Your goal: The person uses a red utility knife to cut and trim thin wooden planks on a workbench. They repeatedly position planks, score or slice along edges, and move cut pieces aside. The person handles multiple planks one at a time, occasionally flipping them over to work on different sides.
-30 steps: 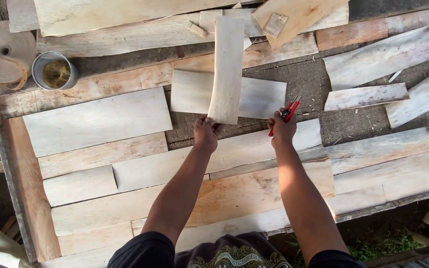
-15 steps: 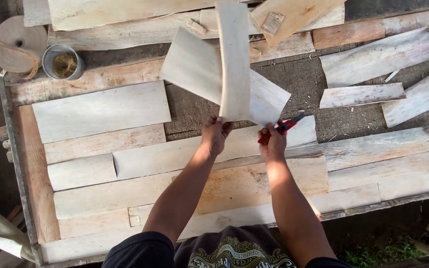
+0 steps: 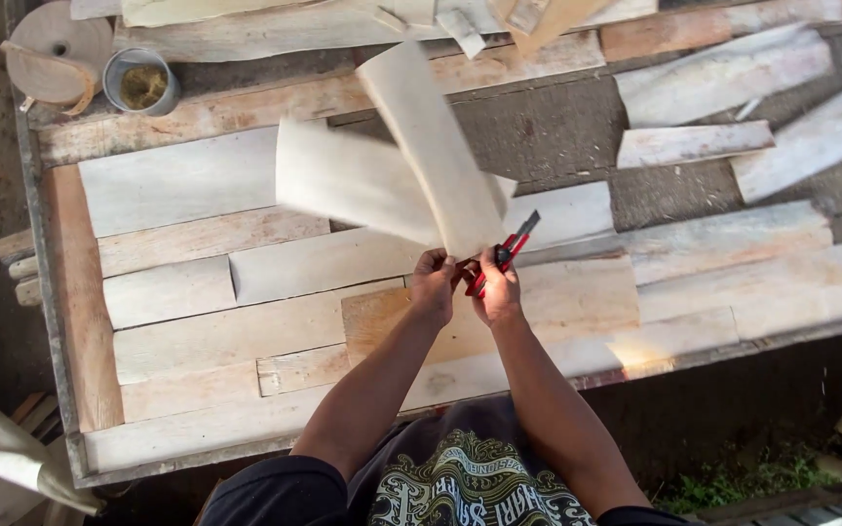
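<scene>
Two pale thin wood sheets are lifted off the table, held up at their lower end above its middle. The left hand pinches that lower end with fingers closed on it. The right hand, touching the left, is closed around a red cutter. Boards cover the table; a tin can and tape roll sit at the far left corner.

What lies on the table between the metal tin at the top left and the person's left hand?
In the head view, pale veneer sheets lying flat on the table fill the stretch between the metal tin and the left hand, with the lifted veneer pieces above them.
</scene>
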